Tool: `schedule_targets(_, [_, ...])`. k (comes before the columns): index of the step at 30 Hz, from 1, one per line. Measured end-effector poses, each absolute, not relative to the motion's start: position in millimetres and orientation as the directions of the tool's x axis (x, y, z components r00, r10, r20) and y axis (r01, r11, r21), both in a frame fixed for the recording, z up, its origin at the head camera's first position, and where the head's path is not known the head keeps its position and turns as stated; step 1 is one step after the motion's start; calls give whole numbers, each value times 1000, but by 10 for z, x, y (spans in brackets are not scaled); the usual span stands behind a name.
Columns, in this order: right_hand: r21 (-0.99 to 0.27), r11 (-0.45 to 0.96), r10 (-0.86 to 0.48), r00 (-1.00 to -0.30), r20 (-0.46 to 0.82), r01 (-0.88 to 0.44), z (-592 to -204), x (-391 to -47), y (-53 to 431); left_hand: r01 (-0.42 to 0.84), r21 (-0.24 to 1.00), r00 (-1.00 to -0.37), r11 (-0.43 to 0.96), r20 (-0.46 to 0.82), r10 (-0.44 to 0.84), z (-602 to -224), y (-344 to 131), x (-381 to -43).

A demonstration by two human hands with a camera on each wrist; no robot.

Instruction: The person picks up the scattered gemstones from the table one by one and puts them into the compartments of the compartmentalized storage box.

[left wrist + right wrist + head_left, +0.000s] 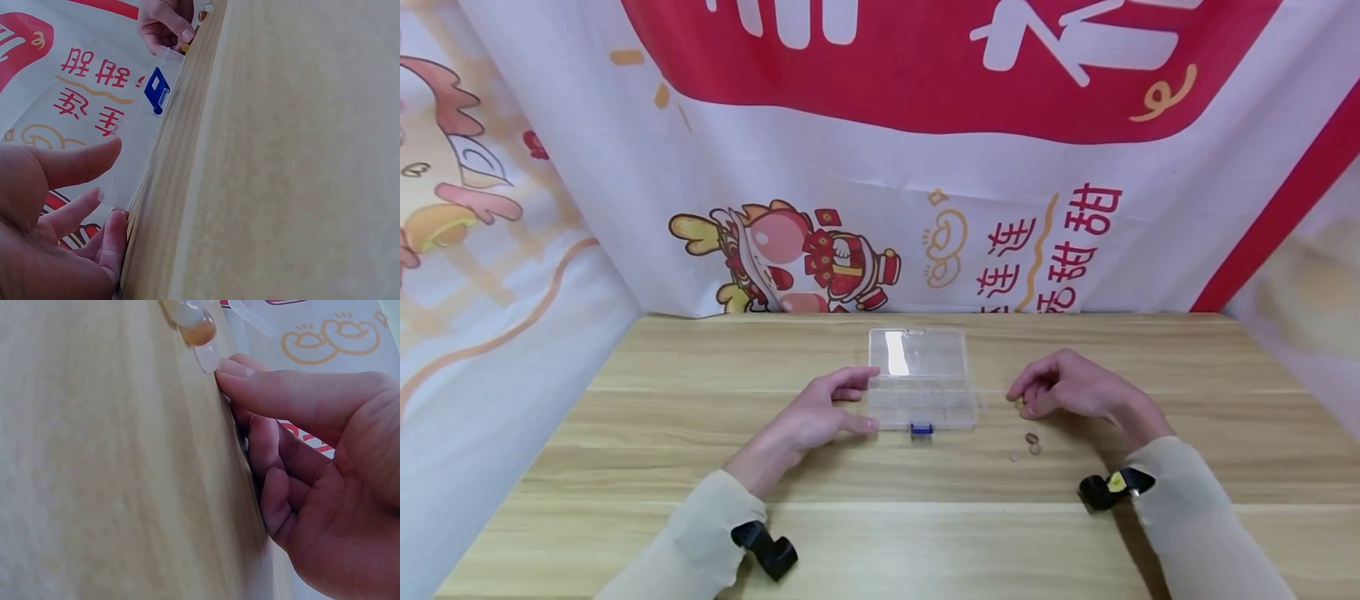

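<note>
A clear plastic compartment box (891, 404) lies on the table with its lid (936, 354) folded back and a blue latch (921, 429) at the front. My left hand (820, 410) touches the box's left side, its thumb and index finger spread and fairly straight. To the right of the box, my right hand (1071, 387) pinches a small yellow stone (1019, 403) between thumb and fingers, close to the tabletop. Just in front of that hand lie a brown polished stone (1032, 437) and paler ones (207, 357). In the right wrist view the fingers hide the yellow stone.
The wood-grain table (925, 533) ends at a printed cloth (820, 158) hanging behind it. More cloth hangs at the left and right sides. Each wrist carries a black strapped camera (767, 550).
</note>
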State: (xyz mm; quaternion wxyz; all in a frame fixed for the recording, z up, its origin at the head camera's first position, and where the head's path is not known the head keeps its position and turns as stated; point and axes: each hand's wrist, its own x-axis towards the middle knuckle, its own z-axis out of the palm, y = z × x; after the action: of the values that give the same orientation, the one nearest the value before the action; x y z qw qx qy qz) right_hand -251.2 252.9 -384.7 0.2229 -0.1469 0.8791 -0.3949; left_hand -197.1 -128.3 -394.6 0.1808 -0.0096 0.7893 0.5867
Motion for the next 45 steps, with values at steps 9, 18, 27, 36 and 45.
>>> schedule_targets(9, [-740, 667, -406, -872, -273, -79, -3838, -2512, 2521, -235, 925, -933, 300, -301, 197, -3967, -1274, -1962])
schedule_targets(18, [-737, 666, -421, -874, -242, -116, -3843, -2532, 2448, -228, 923, -936, 309, -295, 191, -3964, -1314, -1962])
schedule_targets(27, [-713, 688, -393, -895, -210, -135, -3824, -2493, 2425, -230, 924, -934, 305, -297, 197, -3966, -1290, -1943])
schedule_targets(36, [-712, 693, -334, -925, -181, -111, -3759, -2472, 2379, -230, 923, -935, 307, -297, 192, -3958, -1281, -1951])
schedule_targets(45, [-706, 693, -309, -945, -104, -149, -3682, -2462, 2223, -214, 924, -937, 318, -286, 199, -3948, -1294, -1966])
